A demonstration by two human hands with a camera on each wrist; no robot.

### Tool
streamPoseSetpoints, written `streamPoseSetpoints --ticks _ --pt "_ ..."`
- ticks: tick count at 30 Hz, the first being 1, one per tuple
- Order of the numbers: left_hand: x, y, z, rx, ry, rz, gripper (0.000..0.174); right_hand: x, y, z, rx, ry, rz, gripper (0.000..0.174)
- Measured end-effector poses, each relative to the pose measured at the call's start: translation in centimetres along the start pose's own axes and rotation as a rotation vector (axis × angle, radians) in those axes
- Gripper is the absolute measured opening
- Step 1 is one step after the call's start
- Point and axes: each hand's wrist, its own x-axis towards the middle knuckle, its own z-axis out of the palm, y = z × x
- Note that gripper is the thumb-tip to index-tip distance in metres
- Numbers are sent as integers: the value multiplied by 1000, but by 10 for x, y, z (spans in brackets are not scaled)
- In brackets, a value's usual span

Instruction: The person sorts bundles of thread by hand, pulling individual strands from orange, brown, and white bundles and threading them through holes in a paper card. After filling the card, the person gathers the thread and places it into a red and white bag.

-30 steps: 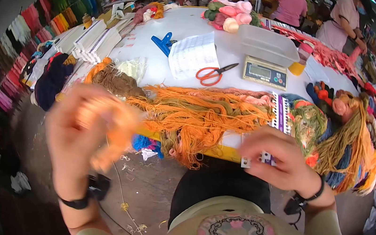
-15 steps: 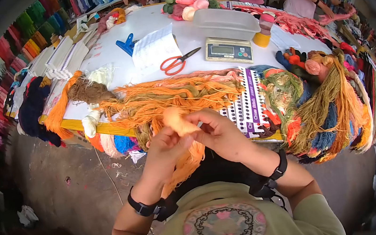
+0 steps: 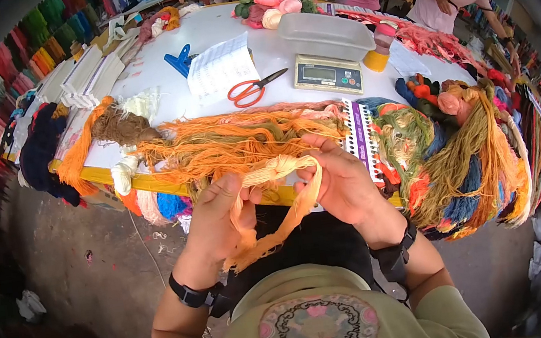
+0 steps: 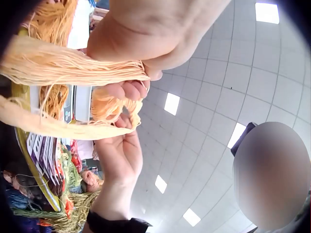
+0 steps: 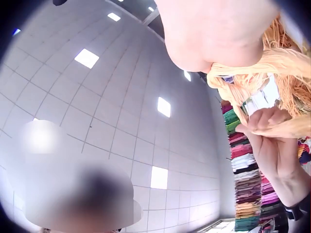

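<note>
Showing pale peach-orange along the looped skein (image 3: 302,202). Mixing orange with olive across the yarn heap (image 3: 232,136). Carrying purple bands on the white punched cards (image 3: 360,133). Glowing red at the scissors' handles (image 3: 258,88), blue on the clip (image 3: 180,62). Spreading white over the tabletop (image 3: 166,101), yellow along its edge (image 3: 156,182). Framing a pink-and-grey floral medallion (image 3: 319,331) with black scrollwork on the sage-green shirt (image 3: 407,322).

From my head view I look forward and down past the shirt (image 3: 319,330) to the left hand (image 3: 218,210) and right hand (image 3: 342,180), the table (image 3: 158,64) spreading beyond. My left wrist view sits close to the left hand, tipped sideways toward the ceiling (image 4: 206,92); my right wrist view mirrors it at the right hand. All three share the pale orange yarn (image 3: 307,200).
</note>
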Motion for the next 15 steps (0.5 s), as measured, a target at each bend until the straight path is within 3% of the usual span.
streamPoseSetpoints --ticks 2,4,6,7,8,9,10,11,13,15 --pt "-1 14 -1 -115 -28 -171 31 -3 1 -2 -200 33 140 25" --pt "0 25 -21 -70 -57 -117 34 -9 -2 -6 -349 -140 371 23" --pt "-4 31 -33 -30 -80 -68 36 -16 -2 -6 -730 -371 441 21" --pt "-9 35 -33 335 23 22 38 -23 -11 5 -802 -362 479 21" --pt "-13 39 -36 702 127 112 41 -25 -10 4 -800 -363 488 21" --pt "-16 45 -41 862 94 90 39 -27 -9 5 -980 -432 373 23" --pt "-19 49 -43 862 99 82 39 -28 -8 8 -1154 -497 249 24" --pt "-23 55 -41 957 81 74 34 -32 -13 14 -1268 -496 300 23" --pt "-29 57 -44 1053 68 58 30 -33 -13 17 -1306 -474 280 22" --pt "-34 55 -53 1052 190 150 18 -31 -16 11 -1376 -433 227 21"
